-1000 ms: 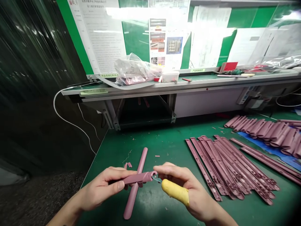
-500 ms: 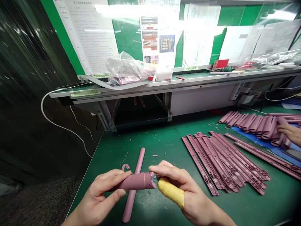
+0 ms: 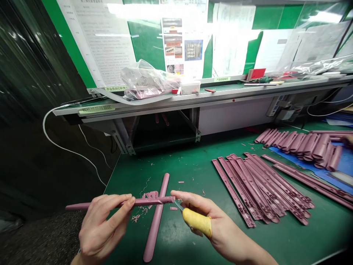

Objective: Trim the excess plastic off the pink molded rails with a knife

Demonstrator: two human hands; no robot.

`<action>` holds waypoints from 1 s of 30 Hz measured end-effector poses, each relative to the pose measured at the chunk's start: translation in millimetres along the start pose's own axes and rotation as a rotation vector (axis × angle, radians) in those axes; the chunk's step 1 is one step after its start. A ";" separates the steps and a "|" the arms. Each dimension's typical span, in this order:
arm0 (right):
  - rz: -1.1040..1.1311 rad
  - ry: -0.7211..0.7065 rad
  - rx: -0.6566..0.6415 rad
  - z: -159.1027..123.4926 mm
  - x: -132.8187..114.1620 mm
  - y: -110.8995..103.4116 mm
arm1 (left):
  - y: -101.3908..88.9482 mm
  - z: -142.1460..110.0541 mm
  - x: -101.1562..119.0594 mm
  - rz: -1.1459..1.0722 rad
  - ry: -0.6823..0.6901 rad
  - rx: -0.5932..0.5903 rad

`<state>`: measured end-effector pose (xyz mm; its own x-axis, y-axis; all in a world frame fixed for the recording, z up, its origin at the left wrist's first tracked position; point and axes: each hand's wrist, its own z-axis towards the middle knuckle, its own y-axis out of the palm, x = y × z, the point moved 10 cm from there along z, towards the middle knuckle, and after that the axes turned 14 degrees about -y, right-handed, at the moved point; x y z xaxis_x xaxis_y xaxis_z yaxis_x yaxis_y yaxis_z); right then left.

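My left hand (image 3: 106, 222) grips a long mauve plastic strip part (image 3: 146, 202), turned edge-on, its right end near my other hand. Yellow wrap covers the thumb of my right hand (image 3: 202, 217), which is closed on a small knife (image 3: 178, 205). Only the thin blade shows; the handle is hidden in the palm. The blade meets the part's right end. Below, a second mauve part (image 3: 156, 228) lies lengthwise on the green table, passing under the held one. Mauve shavings (image 3: 136, 218) are scattered beside it.
To the right lies a fanned pile of mauve strips (image 3: 253, 187). Farther right, rounded mauve pieces (image 3: 306, 145) are stacked on a blue sheet (image 3: 346, 175). A raised shelf (image 3: 165, 106) crosses the back, bearing a plastic bag (image 3: 149, 79) and a small clear box (image 3: 190, 87).
The held part has been rolled from its broad rounded face to its narrow edge. My left hand has shifted left along it. A co-worker's hand at the right has withdrawn from the stacked pieces.
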<state>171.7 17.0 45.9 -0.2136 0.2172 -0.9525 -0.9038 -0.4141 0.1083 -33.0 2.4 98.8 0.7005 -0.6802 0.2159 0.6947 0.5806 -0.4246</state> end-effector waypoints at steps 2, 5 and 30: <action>-0.146 -0.053 0.017 2.8 -7.2 -7.9 | 3.6 0.0 -0.8 -0.018 0.002 -0.050; -0.367 -0.137 0.068 8.3 -20.8 -21.8 | 19.4 -1.4 -4.6 -0.220 -0.140 -0.222; -1.585 -0.446 -0.020 64.5 -26.7 -27.3 | 139.3 -81.6 6.2 -1.279 -1.736 -0.420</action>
<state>178.1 79.5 86.7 0.7757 0.6291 0.0491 -0.3079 0.4452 -0.8408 54.8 42.5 -30.7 -0.3979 0.5895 0.7030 0.8731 0.0081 0.4875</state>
